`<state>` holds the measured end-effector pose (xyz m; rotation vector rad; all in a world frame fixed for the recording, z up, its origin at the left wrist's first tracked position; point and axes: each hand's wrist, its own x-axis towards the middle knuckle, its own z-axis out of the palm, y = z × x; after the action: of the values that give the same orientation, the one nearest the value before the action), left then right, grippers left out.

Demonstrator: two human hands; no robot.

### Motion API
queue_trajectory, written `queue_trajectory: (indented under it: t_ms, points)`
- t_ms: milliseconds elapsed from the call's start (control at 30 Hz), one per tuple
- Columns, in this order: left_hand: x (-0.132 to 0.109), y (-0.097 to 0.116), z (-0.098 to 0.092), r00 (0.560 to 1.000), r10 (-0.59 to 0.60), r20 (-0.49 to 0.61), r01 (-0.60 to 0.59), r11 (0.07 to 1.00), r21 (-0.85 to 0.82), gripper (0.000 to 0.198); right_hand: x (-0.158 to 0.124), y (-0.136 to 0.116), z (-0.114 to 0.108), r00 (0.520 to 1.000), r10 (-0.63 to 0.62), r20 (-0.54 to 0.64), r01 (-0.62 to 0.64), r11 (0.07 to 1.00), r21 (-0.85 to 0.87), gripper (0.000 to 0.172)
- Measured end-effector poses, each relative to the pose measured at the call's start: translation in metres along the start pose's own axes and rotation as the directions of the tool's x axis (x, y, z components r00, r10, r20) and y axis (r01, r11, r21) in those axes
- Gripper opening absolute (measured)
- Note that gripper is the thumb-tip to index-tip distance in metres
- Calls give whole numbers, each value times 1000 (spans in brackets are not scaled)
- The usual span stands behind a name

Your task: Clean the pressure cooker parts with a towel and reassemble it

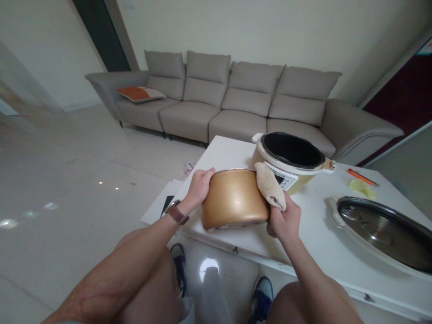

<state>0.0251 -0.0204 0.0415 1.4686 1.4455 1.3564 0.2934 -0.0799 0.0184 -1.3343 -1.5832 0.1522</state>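
Observation:
A gold inner pot (234,198) is held tilted over the near edge of the white table, its outer wall and part of its base facing me. My left hand (200,186) grips the pot's left side near the rim. On the opposite side my right hand (286,216) is closed around a beige cloth (270,183), which is pressed against the pot's wall and folded over its rim. The inside of the pot is hidden from me. Just behind it stands the rice cooker body (286,168), lidless, with a dark cavity and a control panel.
The detached cooker lid (381,236) lies on the table (307,225) at right. Behind it are an orange utility knife (362,176) and a yellowish cloth (362,188). A grey sofa (243,94) with an orange cushion (140,93) stands beyond. My knees are below the table edge.

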Motion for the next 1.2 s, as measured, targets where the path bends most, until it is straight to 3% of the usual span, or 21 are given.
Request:
queue_trajectory:
  t_ms: [133,1200]
  points:
    - [2,-3,0,999,-37,12,38,999,-23,50,0,-1,-1,1000,-27,13,27,1000,-7,34]
    - [2,-3,1,1000,-1,6,1,1000,-26,49,3,2,-1,998,37,51,-38,999,20,31]
